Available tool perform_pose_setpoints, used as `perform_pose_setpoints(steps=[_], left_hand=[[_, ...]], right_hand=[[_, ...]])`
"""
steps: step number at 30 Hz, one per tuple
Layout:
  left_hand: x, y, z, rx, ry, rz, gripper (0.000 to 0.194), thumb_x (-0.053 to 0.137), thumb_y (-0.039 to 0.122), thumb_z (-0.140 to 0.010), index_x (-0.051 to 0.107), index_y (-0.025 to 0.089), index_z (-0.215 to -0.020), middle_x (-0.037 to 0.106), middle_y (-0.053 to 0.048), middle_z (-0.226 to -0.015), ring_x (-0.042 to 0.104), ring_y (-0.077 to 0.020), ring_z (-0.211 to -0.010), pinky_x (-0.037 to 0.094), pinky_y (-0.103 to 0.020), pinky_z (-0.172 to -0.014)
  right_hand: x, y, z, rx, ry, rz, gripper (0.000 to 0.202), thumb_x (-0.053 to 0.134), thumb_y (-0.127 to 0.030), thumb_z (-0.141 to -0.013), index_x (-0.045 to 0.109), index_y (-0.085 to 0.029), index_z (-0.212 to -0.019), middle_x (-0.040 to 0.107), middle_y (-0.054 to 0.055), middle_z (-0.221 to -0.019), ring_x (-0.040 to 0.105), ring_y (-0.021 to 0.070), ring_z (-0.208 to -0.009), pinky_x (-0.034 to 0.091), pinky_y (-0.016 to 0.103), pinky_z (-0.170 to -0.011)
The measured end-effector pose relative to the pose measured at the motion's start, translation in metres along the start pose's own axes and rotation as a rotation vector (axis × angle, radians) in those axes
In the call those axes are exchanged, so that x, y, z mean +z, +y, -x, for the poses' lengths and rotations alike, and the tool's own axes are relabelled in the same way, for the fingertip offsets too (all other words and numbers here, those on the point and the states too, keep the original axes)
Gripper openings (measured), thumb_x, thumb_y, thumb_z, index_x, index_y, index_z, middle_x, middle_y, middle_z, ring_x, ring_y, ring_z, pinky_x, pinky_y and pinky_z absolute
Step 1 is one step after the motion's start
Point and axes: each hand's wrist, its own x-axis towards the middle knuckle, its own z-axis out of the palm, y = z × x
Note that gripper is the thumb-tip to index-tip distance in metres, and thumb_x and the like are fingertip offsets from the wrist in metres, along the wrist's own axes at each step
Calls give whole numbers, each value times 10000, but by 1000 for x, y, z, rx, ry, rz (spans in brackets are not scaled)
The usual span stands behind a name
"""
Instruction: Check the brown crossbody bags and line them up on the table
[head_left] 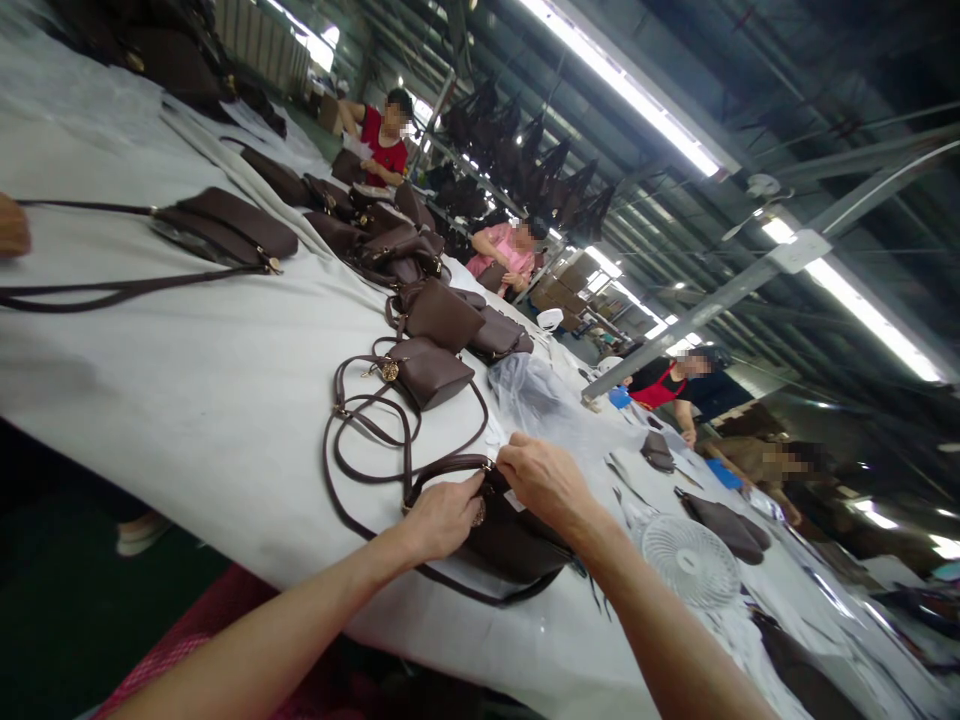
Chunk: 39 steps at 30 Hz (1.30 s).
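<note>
A dark brown handbag (510,540) lies on the white table (247,400) in front of me, its long strap looped out to the left and below. My left hand (444,515) is closed at the bag's upper left edge, by a round gold charm (478,513). Just to its right, my right hand (544,480) pinches at the bag's top near the strap end, over a small white tag (514,501). What its fingertips hold is too small to make out. Another brown bag (431,372) with a gold charm lies just beyond, straps spread towards me.
Brown bags (375,230) are piled farther up the table. One bag (232,228) lies at left, near another person's hand (13,226). Clear plastic (536,395) and a white fan (690,560) are at right. Several people work along the table.
</note>
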Motion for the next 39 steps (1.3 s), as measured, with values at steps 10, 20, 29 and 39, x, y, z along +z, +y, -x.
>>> perform_pose_setpoints(steps=[10,20,29,39], left_hand=[[-2,2,-8,8,-31,199,327,437,206,-838,613,194,-1114,686,-70,-1093,620,-249,-1024,456,-334,-910],[10,0,-36,-148,46,1001,252,606,371,-808,665,143,-895,690,-50,-915,603,-208,-931,440,-311,-866],[29,-8,-64,-401,143,1361,379,822,412,-548,632,134,-722,628,-16,-690,541,-139,-645,429,-279,-669],[28,-2,-70,-508,206,1423,217,807,293,-629,650,149,-670,651,-26,-684,564,-147,-672,424,-264,-636]], right_hand=[[6,0,-5,57,12,34,312,402,-230,-968,691,-156,-879,668,100,-912,645,186,-780,372,250,-583],[12,7,-7,61,-2,-44,296,429,-264,-961,706,-186,-896,684,74,-933,645,176,-822,329,258,-570],[20,13,-3,129,-9,-39,294,410,-253,-971,686,-168,-912,671,85,-938,640,177,-830,346,265,-609],[16,15,-8,136,-4,38,267,446,-241,-925,708,-186,-926,684,92,-942,660,209,-800,393,270,-586]])
